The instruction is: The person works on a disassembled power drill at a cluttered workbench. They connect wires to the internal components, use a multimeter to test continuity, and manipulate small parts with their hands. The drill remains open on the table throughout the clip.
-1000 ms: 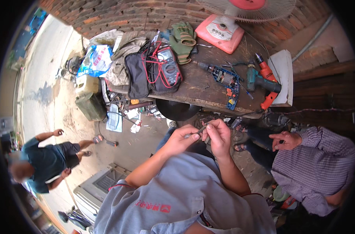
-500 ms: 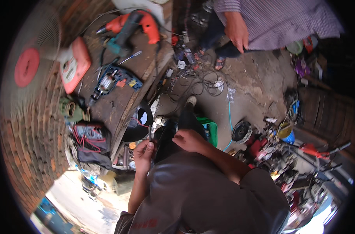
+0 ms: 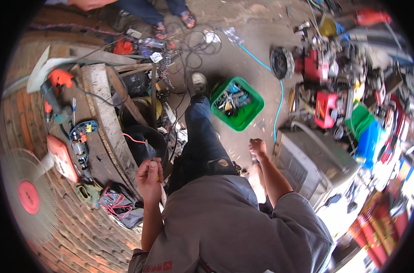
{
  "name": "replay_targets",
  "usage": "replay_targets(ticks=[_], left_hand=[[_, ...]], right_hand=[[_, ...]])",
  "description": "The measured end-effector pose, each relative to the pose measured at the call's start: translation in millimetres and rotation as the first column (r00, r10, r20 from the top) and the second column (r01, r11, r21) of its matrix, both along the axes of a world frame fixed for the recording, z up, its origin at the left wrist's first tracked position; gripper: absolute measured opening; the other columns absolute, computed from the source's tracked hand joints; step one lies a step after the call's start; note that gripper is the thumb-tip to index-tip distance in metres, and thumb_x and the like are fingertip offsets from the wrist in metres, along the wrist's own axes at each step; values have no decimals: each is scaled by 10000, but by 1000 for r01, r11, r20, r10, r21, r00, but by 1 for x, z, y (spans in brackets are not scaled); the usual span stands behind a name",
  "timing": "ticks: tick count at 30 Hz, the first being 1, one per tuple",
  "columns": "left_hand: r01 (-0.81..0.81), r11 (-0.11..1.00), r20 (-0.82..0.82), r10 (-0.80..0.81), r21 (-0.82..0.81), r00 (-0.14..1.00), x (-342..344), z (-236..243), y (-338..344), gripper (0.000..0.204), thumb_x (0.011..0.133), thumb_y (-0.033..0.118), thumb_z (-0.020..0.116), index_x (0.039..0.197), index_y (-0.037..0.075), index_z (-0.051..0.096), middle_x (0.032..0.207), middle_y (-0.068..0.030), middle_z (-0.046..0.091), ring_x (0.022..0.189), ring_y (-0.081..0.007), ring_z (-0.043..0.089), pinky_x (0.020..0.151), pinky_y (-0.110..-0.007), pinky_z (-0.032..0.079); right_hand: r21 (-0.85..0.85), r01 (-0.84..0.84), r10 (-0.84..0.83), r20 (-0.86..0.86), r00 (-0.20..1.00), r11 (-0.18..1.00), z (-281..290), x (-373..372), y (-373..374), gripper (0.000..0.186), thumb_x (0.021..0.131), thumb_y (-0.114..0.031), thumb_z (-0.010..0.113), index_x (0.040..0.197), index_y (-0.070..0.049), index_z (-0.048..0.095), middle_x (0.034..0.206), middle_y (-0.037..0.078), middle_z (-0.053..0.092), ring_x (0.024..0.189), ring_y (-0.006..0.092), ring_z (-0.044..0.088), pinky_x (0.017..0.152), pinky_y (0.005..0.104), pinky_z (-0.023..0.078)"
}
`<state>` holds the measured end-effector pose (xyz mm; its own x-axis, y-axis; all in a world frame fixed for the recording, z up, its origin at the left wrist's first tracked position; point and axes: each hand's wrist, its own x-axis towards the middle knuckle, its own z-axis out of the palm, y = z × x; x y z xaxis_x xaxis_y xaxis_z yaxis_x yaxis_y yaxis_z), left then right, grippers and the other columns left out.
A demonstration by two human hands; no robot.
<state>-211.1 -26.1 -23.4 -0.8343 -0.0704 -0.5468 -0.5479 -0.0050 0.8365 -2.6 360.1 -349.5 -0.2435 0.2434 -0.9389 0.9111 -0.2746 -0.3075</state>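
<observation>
My left hand (image 3: 149, 178) is closed, its thumb and fingers pinching a small dark part (image 3: 149, 149) with a red wire (image 3: 133, 138) curving away from its top. The part's lower end is hidden in my fingers, and its exact kind is unclear. My right hand (image 3: 258, 148) hangs apart on the right with curled fingers. Whatever it may hold is too small to make out. Ahead of both hands, a green plastic tub (image 3: 243, 123) with tools and small parts stands on the floor.
On the workbench (image 3: 100, 88) at left lie an orange drill (image 3: 60, 78) and an opened blue power tool (image 3: 81, 145). A fan (image 3: 29, 198) stands beyond them. Tangled cables (image 3: 200, 43) cross the floor. At right are a grey metal box (image 3: 302, 159) and piled red machines (image 3: 325, 109).
My view has turned to the right, bringing the green tub and grey box into sight. My right hand has moved rightward, away from my left, which still grips the dark part.
</observation>
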Motion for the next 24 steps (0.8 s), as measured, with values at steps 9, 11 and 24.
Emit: replay_targets(ticks=[9, 11, 24], left_hand=[[180, 984, 127, -177, -7, 976, 35, -34, 18, 238, 1028, 211, 559, 1028, -17, 630, 719, -23, 553, 500, -74, 423, 433, -215, 303], [106, 994, 195, -99, -28, 976, 46, -52, 20, 212, 1018, 161, 555, 1017, -39, 625, 662, -29, 546, 480, -69, 423, 452, -224, 290], [-426, 902, 536, 397, -75, 745, 144, -191, -73, 228, 946, 210, 693, 972, -10, 638, 812, -135, 587, 693, -212, 530, 581, -327, 435]], right_hand=[[-39, -834, 820, 214, 532, 551, -29, 211, -51, 385, 877, -360, 551, 983, -35, 729, 929, 180, 749, 906, 294, 733, 863, 388, 561], [116, -970, 964, 135, 229, 214, -32, 165, -49, 416, 886, -375, 555, 1029, -19, 714, 1068, 229, 717, 1000, 341, 710, 896, 414, 550], [388, -564, 524, 213, 825, 729, -451, -125, -47, 415, 889, -333, 614, 1166, -27, 662, 1183, 226, 681, 1074, 383, 670, 907, 476, 542]])
